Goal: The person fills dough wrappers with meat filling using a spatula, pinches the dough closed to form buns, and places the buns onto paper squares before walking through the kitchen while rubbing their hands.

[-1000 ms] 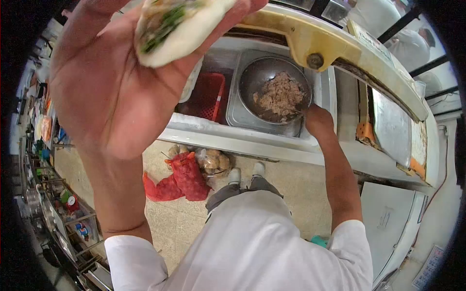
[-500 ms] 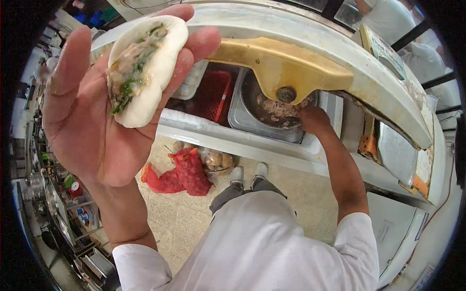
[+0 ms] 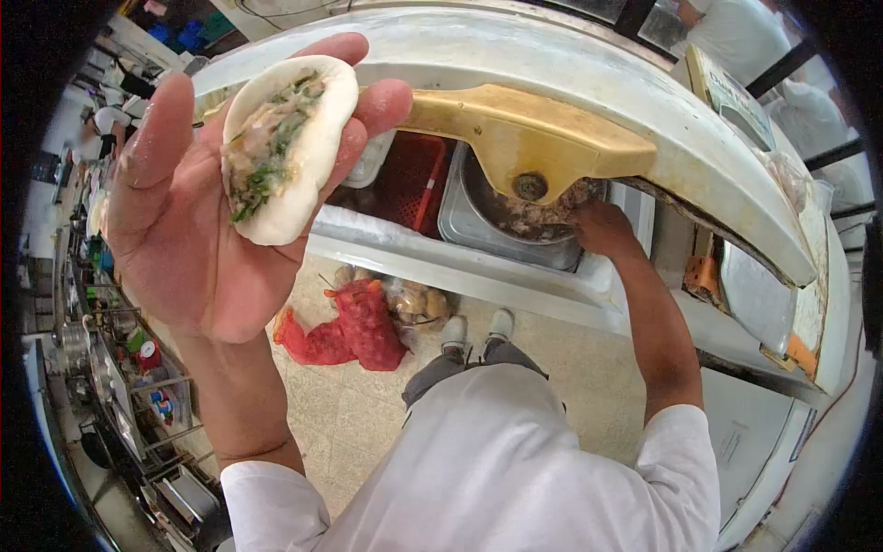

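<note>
My left hand [image 3: 198, 258] is raised at the upper left, cradling a filled dough wrapper [image 3: 290, 152] between palm and fingers. The white dough is folded into a half-open pocket, and pale meat filling with green leaf pieces shows inside. Down in the chest freezer, my right hand [image 3: 604, 228] reaches over the rim of a round metal bowl [image 3: 478, 189]. Ground meat filling [image 3: 533, 216] lies in this bowl. The right hand looks closed, but its fingertips are hidden, and what they grip cannot be made out.
The yellowed inner lid part [image 3: 589, 147] of the freezer [image 3: 460, 262] overhangs the bowl. Beside the bowl are a red basket [image 3: 430, 189] and a white container [image 3: 372, 158]. On the floor lies a red mesh bag [image 3: 363, 322]. Shelves with kitchenware [image 3: 110, 368] stand at left.
My left hand has shifted slightly right and tilted with the filled wrapper. My right hand stays at the bowl, moved a little. The whole view has shifted slightly.
</note>
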The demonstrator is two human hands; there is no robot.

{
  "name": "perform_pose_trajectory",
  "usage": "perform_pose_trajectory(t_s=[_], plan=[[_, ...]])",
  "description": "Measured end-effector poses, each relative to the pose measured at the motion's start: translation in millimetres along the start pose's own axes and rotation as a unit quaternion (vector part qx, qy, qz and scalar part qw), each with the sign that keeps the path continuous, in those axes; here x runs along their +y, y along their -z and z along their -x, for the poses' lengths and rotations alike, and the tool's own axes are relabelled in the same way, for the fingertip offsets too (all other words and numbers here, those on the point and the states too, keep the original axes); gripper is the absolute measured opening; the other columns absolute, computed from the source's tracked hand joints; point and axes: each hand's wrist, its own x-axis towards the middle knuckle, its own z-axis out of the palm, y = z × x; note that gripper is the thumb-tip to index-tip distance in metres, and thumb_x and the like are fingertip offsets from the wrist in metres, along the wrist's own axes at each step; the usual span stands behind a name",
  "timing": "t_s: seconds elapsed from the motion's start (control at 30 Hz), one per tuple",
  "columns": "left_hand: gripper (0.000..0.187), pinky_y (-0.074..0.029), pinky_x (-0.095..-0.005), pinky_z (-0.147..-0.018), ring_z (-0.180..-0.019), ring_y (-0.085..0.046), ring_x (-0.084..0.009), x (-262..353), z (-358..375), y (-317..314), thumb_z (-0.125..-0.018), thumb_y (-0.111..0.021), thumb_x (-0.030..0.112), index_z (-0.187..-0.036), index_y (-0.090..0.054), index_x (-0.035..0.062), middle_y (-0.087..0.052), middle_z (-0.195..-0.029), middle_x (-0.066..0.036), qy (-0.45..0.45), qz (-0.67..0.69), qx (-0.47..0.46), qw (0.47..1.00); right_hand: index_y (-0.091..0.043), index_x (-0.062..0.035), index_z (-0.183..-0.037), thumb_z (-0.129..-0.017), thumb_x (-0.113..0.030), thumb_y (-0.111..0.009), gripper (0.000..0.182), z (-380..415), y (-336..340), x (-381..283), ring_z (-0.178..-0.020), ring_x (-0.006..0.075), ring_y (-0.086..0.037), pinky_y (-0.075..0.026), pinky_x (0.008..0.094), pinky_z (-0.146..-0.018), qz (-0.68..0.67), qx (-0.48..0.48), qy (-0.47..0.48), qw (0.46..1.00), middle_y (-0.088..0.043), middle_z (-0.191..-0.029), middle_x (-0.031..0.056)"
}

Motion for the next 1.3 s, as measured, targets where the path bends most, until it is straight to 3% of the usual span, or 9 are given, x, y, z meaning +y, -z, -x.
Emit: perform_pose_trajectory(t_s=[0.17,0.33,0.5,0.57,0.7,0.8,0.87,1.1,1.3], plan=[[0.077,-0.026,-0.0434,-0.115,-0.138,-0.013,-0.0432,-6.4,3.9,2.1,-0.099,-0.038,0.026,-0.138,0.016,-0.0120,0.002,-0.142,-0.043,-0.020,-0.012,0.015,1.000,-0.070,-0.0095,-0.094,-0.079,-0.018,-0.057,0.022,22.4,24.3,6.1,-0.089,0.0297,-0.066,-0.052,0.0446,-0.080,-0.049,0.005,0.044,0.998,-0.069,-0.090,0.0144],[0.075,-0.029,-0.0429,-0.114,-0.137,-0.018,-0.0453,-20.5,16.6,16.6,-0.099,-0.038,0.026,-0.138,0.010,-0.0151,-0.001,-0.140,-0.045,-0.020,0.025,0.003,0.999,-0.070,-0.0113,-0.098,-0.083,-0.023,-0.057,0.023,58.7,9.1,6.2,-0.087,0.0272,-0.067,-0.052,0.0385,-0.080,-0.295,0.102,-0.112,0.943,-0.070,-0.091,0.0111],[0.073,-0.038,-0.0405,-0.108,-0.129,-0.034,-0.0477,-56.9,38.9,39.9,-0.095,-0.045,0.027,-0.136,-0.009,-0.0215,-0.019,-0.134,-0.048,-0.052,-0.002,0.024,0.998,-0.068,-0.0053,-0.098,-0.084,-0.014,-0.061,0.018,121.7,9.6,-30.3,-0.074,0.0166,-0.062,-0.049,0.0286,-0.073,-0.316,0.128,-0.137,0.930,-0.067,-0.079,0.0076],[0.077,-0.047,-0.0409,-0.100,-0.126,-0.042,-0.0438,-79.8,53.8,51.0,-0.091,-0.048,0.039,-0.134,-0.022,-0.0203,-0.032,-0.135,-0.040,-0.067,-0.093,0.084,0.990,-0.068,-0.0036,-0.097,-0.082,-0.009,-0.065,0.016,158.3,8.4,-55.2,-0.071,0.0127,-0.057,-0.047,0.0261,-0.071,-0.449,0.147,-0.158,0.867,-0.064,-0.076,0.0054],[0.073,-0.050,-0.0408,-0.094,-0.121,-0.049,-0.0399,-126.4,85.6,83.8,-0.091,-0.047,0.043,-0.131,-0.034,-0.0164,-0.040,-0.135,-0.031,0.003,-0.012,0.127,0.992,-0.068,-0.0003,-0.094,-0.080,-0.001,-0.064,0.015,224.6,7.2,-97.6,-0.072,0.0122,-0.057,-0.045,0.0256,-0.068,-0.507,0.094,-0.182,0.837,-0.064,-0.080,0.0060],[0.065,-0.052,-0.0397,-0.091,-0.118,-0.052,-0.0372,-171.6,105.1,120.9,-0.094,-0.045,0.041,-0.129,-0.040,-0.0140,-0.048,-0.130,-0.027,-0.015,0.057,0.187,0.981,-0.067,0.0012,-0.094,-0.080,0.001,-0.062,0.015,259.9,-1.2,-126.0,-0.068,0.0127,-0.055,-0.044,0.0267,-0.063,-0.535,0.115,-0.148,0.824,-0.062,-0.075,0.0047],[0.052,-0.043,-0.0368,-0.099,-0.111,-0.058,-0.0279,-192.4,112.4,143.3,-0.096,-0.046,0.037,-0.123,-0.051,-0.0063,-0.063,-0.112,-0.018,0.034,0.078,0.189,0.978,-0.067,0.0012,-0.094,-0.079,0.001,-0.063,0.015,271.1,1.7,-144.9,-0.066,0.0131,-0.054,-0.043,0.0274,-0.061,-0.538,0.125,-0.140,0.822,-0.060,-0.073,0.0047],[0.047,-0.047,-0.0374,-0.094,-0.106,-0.061,-0.0276,-241.7,118.5,192.3,-0.096,-0.046,0.037,-0.113,-0.057,-0.0060,-0.064,-0.107,-0.017,0.004,0.117,0.237,0.965,-0.068,-0.0008,-0.095,-0.080,0.001,-0.063,0.016,255.9,16.1,-188.4,-0.063,0.0158,-0.053,-0.041,0.0275,-0.057,-0.433,0.210,-0.056,0.874,-0.057,-0.070,0.0069],[0.059,-0.048,-0.0364,-0.094,-0.109,-0.059,-0.0310,-227.1,110.2,164.8,-0.094,-0.048,0.041,-0.116,-0.052,-0.0129,-0.061,-0.112,-0.024,-0.032,0.089,0.262,0.960,-0.067,-0.0011,-0.098,-0.082,-0.001,-0.063,0.016,250.4,14.0,-191.0,-0.064,0.0144,-0.053,-0.041,0.0257,-0.059,-0.482,0.206,0.004,0.852,-0.058,-0.072,0.0064]])
